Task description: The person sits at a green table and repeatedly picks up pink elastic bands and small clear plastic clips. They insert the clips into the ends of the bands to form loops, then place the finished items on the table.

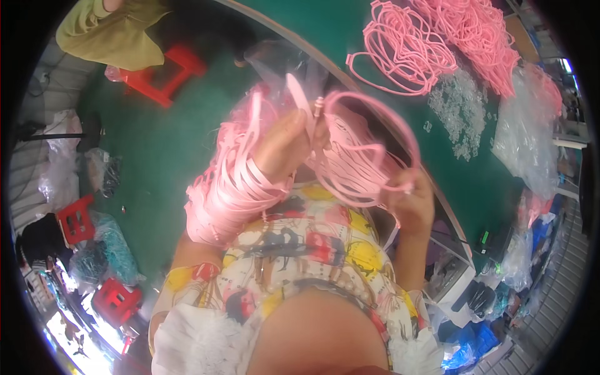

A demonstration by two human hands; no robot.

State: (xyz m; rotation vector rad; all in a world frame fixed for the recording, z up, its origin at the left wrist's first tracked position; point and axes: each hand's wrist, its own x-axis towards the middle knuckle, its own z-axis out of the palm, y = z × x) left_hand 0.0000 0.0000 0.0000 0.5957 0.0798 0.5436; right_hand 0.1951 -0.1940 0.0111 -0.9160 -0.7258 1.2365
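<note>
A thick bundle of flat pink straps (234, 194) hangs looped around my left wrist and forearm. My left hand (284, 147) is closed, pinching pink straps whose ends stand up above the fingers; a small ringed fitting shows beside the fingertips. More pink straps (350, 162) droop in loops between my two hands. To the right, my right hand (412, 200) is closed on a pink strap that arcs up and back to the left hand. The right fingers are slightly blurred.
On the green table (400, 119) at the right lie a large heap of pink straps (465, 37), a scatter of small clear plastic pieces (459, 109) and a clear plastic bag (528, 137). Red stools (165, 78) stand on the floor at left. Another person's sleeve (109, 34) shows at the upper left.
</note>
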